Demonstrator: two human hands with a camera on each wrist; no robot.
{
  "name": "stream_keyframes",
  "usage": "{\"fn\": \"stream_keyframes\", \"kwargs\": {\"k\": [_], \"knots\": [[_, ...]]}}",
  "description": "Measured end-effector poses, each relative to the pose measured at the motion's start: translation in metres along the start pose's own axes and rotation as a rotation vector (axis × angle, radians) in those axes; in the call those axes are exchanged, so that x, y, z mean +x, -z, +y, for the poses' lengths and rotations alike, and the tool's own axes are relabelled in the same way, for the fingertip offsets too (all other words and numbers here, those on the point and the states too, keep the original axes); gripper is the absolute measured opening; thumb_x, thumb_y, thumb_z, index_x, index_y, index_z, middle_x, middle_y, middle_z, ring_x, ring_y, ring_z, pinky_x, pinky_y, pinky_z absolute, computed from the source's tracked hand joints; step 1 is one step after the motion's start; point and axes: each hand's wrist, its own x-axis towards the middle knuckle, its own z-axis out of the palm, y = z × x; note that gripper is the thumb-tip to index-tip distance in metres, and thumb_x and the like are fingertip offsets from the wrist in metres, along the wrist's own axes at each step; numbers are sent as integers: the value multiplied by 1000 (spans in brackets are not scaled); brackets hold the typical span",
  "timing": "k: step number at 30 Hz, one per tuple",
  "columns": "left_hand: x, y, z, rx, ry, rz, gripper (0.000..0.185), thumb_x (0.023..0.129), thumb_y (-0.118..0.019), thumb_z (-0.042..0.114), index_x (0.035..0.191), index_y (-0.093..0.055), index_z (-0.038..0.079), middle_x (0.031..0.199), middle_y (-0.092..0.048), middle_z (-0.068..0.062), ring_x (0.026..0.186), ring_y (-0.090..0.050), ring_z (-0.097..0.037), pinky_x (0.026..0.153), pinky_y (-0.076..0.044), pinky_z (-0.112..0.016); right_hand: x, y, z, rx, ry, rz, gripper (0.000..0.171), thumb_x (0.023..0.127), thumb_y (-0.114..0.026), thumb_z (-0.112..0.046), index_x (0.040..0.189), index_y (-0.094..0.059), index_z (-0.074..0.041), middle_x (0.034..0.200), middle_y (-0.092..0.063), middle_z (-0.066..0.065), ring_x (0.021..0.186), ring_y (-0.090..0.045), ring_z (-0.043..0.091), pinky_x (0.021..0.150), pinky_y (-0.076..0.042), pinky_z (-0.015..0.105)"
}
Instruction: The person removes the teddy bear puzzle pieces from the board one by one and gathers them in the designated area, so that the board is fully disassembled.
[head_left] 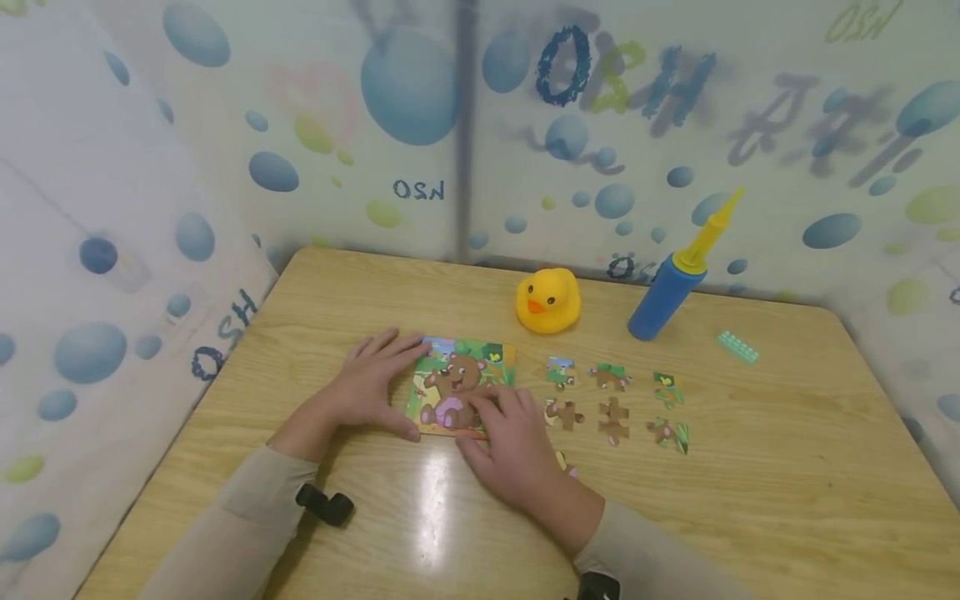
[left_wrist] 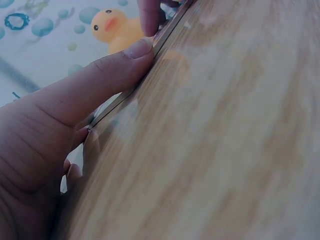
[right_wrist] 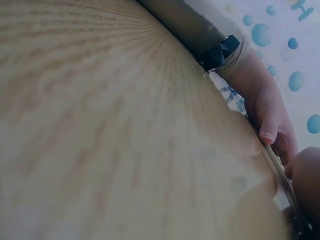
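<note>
We note bear puzzle board at table centre. Left hand flat, steadying its left edge, thumb along front. Right hand fingers relaxed on board, covering lower right; clasps nothing. 6 loose pieces to right, 7th half hidden under wrist.

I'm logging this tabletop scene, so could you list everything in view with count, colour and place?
Table: one, light wood, walled by bubble-print panels.
Puzzle board: one, bear picture, table centre, under both hands.
Loose puzzle pieces: about six in a small grid, brown and green, right of the board; another partly hidden by the right wrist.
Rubber duck: one, yellow, behind the board.
Air pump: one, blue with yellow nozzle, right of the duck.
Toy brick: one, mint green, far right.
Left hand: touches the board's left edge.
Right hand: fingers rest on the board.
</note>
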Motion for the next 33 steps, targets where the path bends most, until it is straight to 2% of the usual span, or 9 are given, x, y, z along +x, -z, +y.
{"fn": "stream_keyframes", "kwargs": {"k": [8,17,33], "knots": [[1,-1,1,4,-5,0,139,55,-91,78,168,-37,18,175,-27,-7,161,-11,-46,125,-1,-69,2,0,2,34,-69,-44,43,101,-69,-35,137,-72,-11,133,-62,6,118,-51,28,103,-42,47],[1,-1,-1,10,-4,-4,140,55,-90,80,168,-37,18,176,-26,-6,161,-10,-46,125,-1,-70,6,0,2,63,-83,-29,40,98,-75,-31,135,-72,-16,130,-63,6,115,-52,28,99,-43,45],[0,0,1,4,1,-7,139,55,-91,79,168,-37,18,176,-26,-7,161,-10,-46,125,-1,-70,6,3,0,101,-122,-60,42,97,-79,-31,134,-68,-16,124,-64,2,112,-52,26,99,-44,44]]}}
